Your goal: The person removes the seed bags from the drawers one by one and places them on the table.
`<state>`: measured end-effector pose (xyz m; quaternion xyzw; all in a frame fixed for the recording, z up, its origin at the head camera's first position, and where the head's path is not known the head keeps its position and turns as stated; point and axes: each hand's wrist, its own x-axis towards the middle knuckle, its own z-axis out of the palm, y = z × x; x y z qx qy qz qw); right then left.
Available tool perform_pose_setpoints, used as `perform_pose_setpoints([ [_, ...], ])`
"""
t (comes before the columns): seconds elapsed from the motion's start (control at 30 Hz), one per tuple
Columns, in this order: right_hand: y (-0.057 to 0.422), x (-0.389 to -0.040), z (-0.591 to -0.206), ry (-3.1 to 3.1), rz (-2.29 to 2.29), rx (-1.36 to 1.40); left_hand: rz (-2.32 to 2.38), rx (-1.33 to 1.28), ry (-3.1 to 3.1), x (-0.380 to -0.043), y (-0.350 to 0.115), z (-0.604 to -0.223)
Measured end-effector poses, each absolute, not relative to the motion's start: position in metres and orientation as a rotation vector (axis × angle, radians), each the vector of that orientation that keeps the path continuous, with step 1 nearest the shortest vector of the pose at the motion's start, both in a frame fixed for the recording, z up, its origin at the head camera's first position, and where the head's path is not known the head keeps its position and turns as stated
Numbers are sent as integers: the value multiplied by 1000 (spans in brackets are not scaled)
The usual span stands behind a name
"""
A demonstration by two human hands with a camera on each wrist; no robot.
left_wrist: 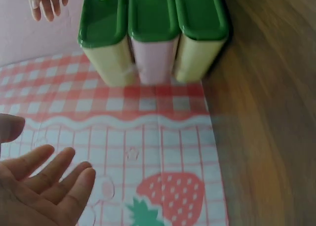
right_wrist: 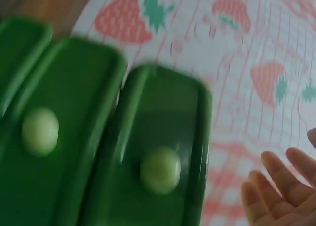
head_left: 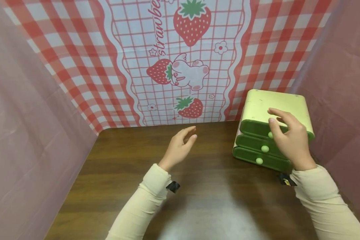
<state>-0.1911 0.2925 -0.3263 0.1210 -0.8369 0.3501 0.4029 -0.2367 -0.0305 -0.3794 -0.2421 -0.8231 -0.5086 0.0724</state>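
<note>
A small three-drawer cabinet stands at the right back of the wooden table, with a pale yellow-green top and dark green drawer fronts. Each front carries a round light green knob, and all drawers look closed. In the head view my right hand hovers before the cabinet's upper part, its fingers loosely bent and holding nothing; it partly hides the top drawer. My left hand hangs over the table's middle, relaxed, with nothing in it. The left wrist view shows the left hand apart from the drawers.
Behind the table hangs a red-and-white checked cloth printed with strawberries. Pinkish curtains close off the left and right sides. Each wrist wears a small black strap piece.
</note>
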Motion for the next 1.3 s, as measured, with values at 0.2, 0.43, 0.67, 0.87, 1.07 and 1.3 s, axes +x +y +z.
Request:
perform_pose_setpoints([
  [0.2,334,-182,-320,-2280,854,-13,-1715,-813,-2430,-245,-2,-377],
  [0.43,373,-183,-329,-2337,925,-260,-1864,-939,-2458,-253,31,-371],
  [0.67,395,-181,-341,-2422,1019,-385,-1975,-984,-2537,-261,60,-380],
  [0.87,403,-182,-354,-2472,1055,-411,-2065,-1024,-2578,-263,82,-381],
  [1.07,402,-184,-365,-2429,1221,-375,-2111,-977,-2592,-263,97,-379],
  [1.3,401,-182,-368,-2411,1297,-414,-2096,-989,-2620,-267,110,-377],
])
